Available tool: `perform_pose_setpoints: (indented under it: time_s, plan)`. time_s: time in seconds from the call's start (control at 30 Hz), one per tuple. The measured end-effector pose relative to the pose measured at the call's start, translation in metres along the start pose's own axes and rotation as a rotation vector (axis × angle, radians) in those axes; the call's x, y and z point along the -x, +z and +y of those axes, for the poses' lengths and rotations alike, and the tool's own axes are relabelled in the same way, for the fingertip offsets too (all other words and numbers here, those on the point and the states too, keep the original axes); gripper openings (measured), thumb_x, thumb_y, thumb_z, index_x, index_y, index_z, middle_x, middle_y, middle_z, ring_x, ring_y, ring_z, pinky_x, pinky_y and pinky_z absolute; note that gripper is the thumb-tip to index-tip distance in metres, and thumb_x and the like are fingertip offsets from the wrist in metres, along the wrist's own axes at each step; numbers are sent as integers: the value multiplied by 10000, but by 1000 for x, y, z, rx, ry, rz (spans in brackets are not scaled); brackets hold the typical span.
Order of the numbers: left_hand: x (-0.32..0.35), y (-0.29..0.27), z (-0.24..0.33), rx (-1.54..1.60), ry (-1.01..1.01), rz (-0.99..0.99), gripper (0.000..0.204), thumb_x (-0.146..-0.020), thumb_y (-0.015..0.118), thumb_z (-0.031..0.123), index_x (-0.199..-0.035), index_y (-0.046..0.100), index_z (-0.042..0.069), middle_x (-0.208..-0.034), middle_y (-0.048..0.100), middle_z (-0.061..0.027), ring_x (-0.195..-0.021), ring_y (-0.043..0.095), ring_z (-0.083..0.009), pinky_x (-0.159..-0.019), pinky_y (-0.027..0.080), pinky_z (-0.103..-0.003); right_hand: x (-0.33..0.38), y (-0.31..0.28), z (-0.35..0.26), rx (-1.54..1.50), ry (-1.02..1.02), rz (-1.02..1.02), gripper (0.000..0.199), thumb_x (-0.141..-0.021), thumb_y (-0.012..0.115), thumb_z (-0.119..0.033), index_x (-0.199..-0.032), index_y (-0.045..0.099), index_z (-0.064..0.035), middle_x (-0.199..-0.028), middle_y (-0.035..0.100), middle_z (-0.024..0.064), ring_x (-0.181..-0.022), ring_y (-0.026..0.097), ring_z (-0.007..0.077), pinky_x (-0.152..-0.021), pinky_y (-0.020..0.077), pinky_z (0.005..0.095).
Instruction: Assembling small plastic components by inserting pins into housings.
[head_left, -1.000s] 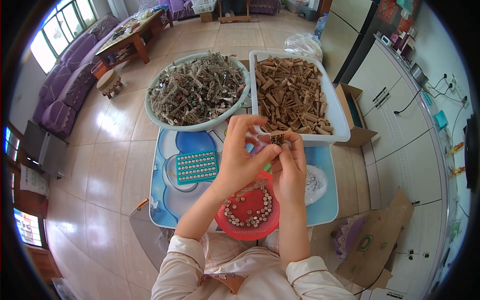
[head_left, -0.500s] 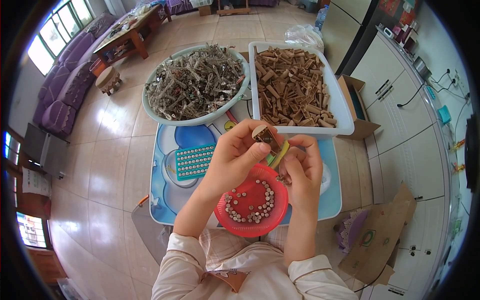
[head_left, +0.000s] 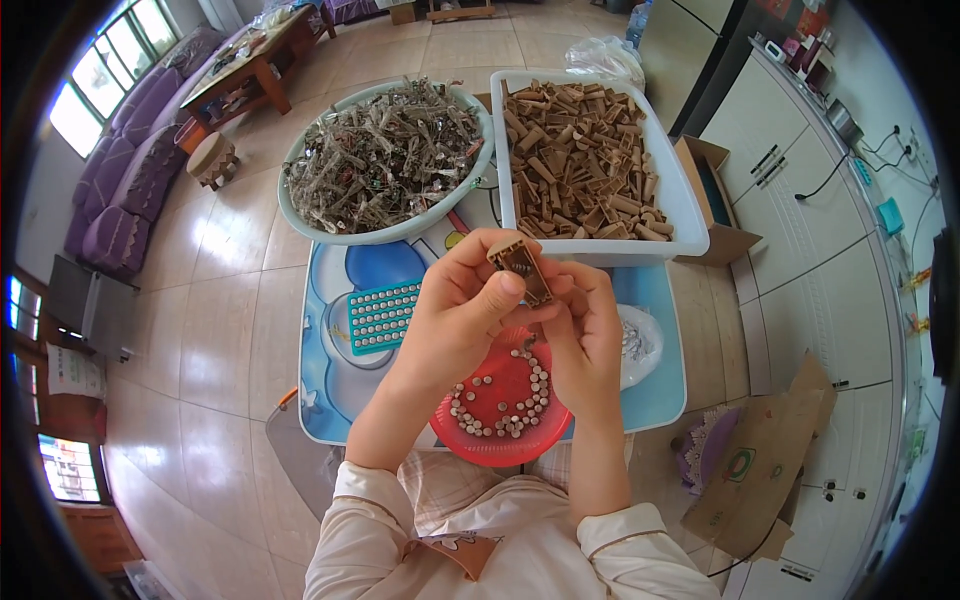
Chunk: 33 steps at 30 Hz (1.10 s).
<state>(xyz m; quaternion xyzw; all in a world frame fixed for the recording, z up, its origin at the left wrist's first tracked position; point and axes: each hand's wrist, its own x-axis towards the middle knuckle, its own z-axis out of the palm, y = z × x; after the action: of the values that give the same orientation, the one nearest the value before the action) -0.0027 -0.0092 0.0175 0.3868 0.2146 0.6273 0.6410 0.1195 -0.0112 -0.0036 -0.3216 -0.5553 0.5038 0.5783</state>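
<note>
In front of my chest, a small brown plastic case (head_left: 522,272) is tilted toward me, its open side showing a coil-like part inside. My left hand (head_left: 465,290) is closed around it, thumb on the near face. The fingers of my right hand (head_left: 582,325) are closed at its lower right edge; whatever else lies in that palm is hidden. Just below the hands, a small dark bit (head_left: 528,343) shows, too small to name. Beneath sits a red bowl (head_left: 485,452) with several small round silvery pieces (head_left: 515,425). A teal tray (head_left: 372,340) with rows of similar round pieces lies left of my left hand.
A pale round basin (head_left: 300,215) heaped with clear plastic parts stands at the table's far left. Beside it, a white bin (head_left: 685,225) holds many brown plastic shells. A clear bag (head_left: 640,345) lies on the blue table (head_left: 655,400). Cardboard (head_left: 765,470) leans at the right.
My left hand has shifted slightly left with the brown case. My right hand has moved left against it, and the yellow-green strip seen between the hands before is out of sight.
</note>
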Motion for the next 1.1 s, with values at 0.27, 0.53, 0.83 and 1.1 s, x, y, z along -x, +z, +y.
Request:
perform_pose_setpoints:
  time_s: [0.27,0.53,0.83,1.1]
  plan:
    - [-7,-15,10,-122,65,10,309,-823,571,179,-1054,480,-4,-972,570,-86,-909,571,-175,-782,497,-317,1,-35,51,-59,182,54,243,-777,574,-52,-1011,510,-45,-862,564,16,-776,537,94,-678,434,218]
    - [-11,-28,24,-215,168,89,279,-802,595,138,-1026,511,-3,-946,589,-91,-893,588,-187,-760,505,-312,32,-10,76,1092,107,-432,145,-734,564,-57,-864,513,-18,-827,538,174,-806,545,332,-686,454,386]
    - [-8,-36,33,-282,-36,-80,444,-754,646,247,-1078,484,-9,-912,599,-126,-805,620,-208,-642,542,-301,34,-2,80,1311,6,-693,136,-695,549,-20,-824,509,-16,-763,556,129,-769,584,263,-622,492,350]
    - [-7,-34,43,-364,-167,-122,340,-804,586,108,-1123,500,26,-826,595,-50,-749,596,-124,-604,507,-229,4,-9,29,666,-362,-75,193,-723,583,11,-903,519,-17,-782,593,113,-677,590,239,-602,479,307]
